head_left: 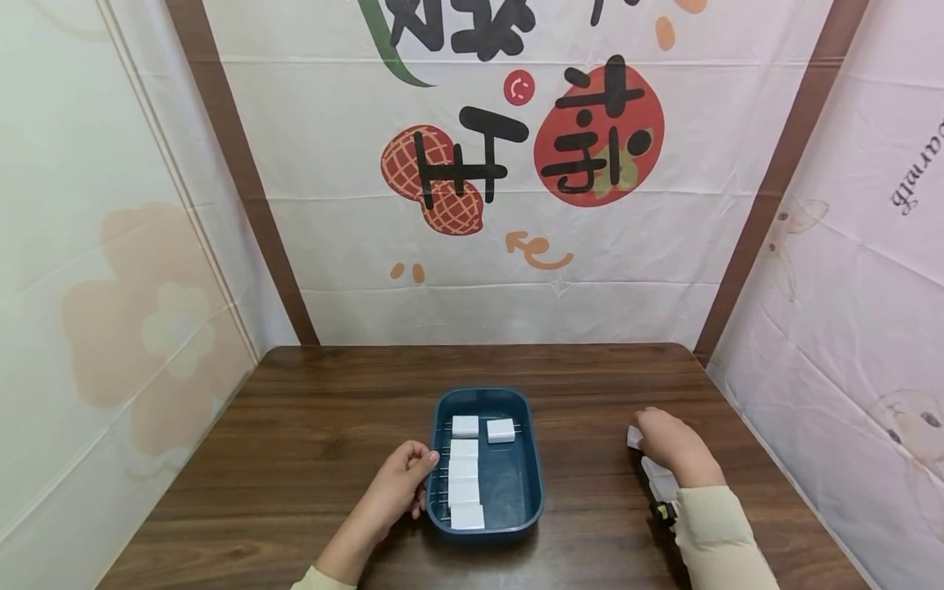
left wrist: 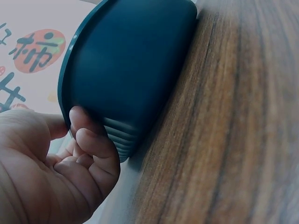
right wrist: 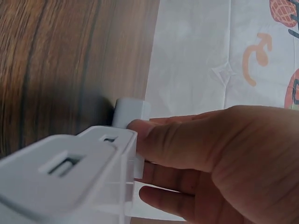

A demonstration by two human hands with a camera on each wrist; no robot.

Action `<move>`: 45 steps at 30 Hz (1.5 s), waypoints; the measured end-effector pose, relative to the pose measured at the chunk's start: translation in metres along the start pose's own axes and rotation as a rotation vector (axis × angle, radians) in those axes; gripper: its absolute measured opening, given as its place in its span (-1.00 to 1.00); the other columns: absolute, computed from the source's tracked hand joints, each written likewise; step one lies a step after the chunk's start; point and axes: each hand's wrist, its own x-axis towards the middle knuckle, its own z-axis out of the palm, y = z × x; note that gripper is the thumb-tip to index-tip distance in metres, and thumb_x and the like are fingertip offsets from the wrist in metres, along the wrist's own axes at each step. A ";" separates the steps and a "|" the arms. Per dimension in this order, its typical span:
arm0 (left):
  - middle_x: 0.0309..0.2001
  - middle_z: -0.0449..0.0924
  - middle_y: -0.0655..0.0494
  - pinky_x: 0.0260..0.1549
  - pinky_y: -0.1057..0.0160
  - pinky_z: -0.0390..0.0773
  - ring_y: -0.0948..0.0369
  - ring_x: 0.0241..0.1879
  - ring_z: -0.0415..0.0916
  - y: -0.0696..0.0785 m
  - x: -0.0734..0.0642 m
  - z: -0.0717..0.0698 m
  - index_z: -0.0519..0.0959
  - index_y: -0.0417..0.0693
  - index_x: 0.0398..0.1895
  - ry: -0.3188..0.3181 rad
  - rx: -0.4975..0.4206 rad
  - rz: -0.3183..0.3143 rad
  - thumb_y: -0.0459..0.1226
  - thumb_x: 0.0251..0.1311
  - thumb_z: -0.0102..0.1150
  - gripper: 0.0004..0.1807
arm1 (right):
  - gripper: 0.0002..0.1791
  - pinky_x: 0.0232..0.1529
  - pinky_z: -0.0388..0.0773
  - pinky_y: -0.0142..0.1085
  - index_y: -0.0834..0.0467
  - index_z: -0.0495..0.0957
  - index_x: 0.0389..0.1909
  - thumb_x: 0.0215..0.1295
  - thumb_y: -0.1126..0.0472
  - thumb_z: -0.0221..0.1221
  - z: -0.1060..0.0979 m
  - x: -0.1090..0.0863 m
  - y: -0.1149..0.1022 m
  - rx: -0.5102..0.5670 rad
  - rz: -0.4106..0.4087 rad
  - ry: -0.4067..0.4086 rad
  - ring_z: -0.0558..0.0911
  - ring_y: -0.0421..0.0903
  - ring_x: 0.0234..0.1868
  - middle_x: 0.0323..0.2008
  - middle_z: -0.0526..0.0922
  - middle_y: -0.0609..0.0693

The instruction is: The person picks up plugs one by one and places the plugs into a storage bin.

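My left hand [head_left: 404, 479] holds the left rim of a dark blue rectangular tray [head_left: 537, 492], thumb on the edge and fingers curled beneath it, as the left wrist view shows. Inside the tray, white plug-in power adapters stand in a column along the left, metal prongs facing left. One more adapter [head_left: 501, 431] lies at the upper right with prongs to the right. Over at the table's right side, my right hand [head_left: 674, 447] pinches a white adapter [right wrist: 128, 112] between thumb and fingers. Other white adapters [right wrist: 88, 158] with USB ports sit right beside it, nearer the wrist.
The brown wood-grain table [head_left: 332, 410] carries everything. A small black item [head_left: 663, 514] with yellow-green marks shows beside the right sleeve. White printed curtains [head_left: 332, 246] hang behind the table and along both sides.
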 end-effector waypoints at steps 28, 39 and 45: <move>-0.56 0.44 0.04 -0.74 0.33 0.39 0.20 -0.66 0.38 0.003 0.000 0.000 0.40 -0.21 -0.08 0.001 0.003 0.010 -0.14 0.54 0.06 -0.72 | -0.67 -0.06 0.64 -0.03 0.30 0.62 0.03 0.25 0.35 0.36 -0.038 0.004 -0.042 0.085 -0.151 -0.035 0.66 0.02 -0.07 -0.05 0.64 0.11; -0.57 0.43 0.05 -0.74 0.34 0.39 0.20 -0.66 0.37 0.002 0.000 0.000 0.39 -0.20 -0.09 -0.004 0.000 0.003 -0.12 0.54 0.06 -0.72 | -0.70 -0.09 0.63 -0.09 0.26 0.62 0.01 0.27 0.35 0.35 -0.057 0.006 -0.064 0.096 -0.187 -0.018 0.62 -0.09 -0.14 -0.11 0.62 0.03; -0.57 0.43 0.06 -0.74 0.34 0.38 0.21 -0.66 0.38 0.000 0.000 0.000 0.39 -0.20 -0.09 -0.002 -0.005 0.013 -0.12 0.54 0.06 -0.72 | -0.67 -0.08 0.63 -0.10 0.26 0.62 0.04 0.25 0.36 0.36 -0.061 0.009 -0.078 0.119 -0.212 -0.022 0.60 -0.12 -0.16 -0.10 0.62 0.03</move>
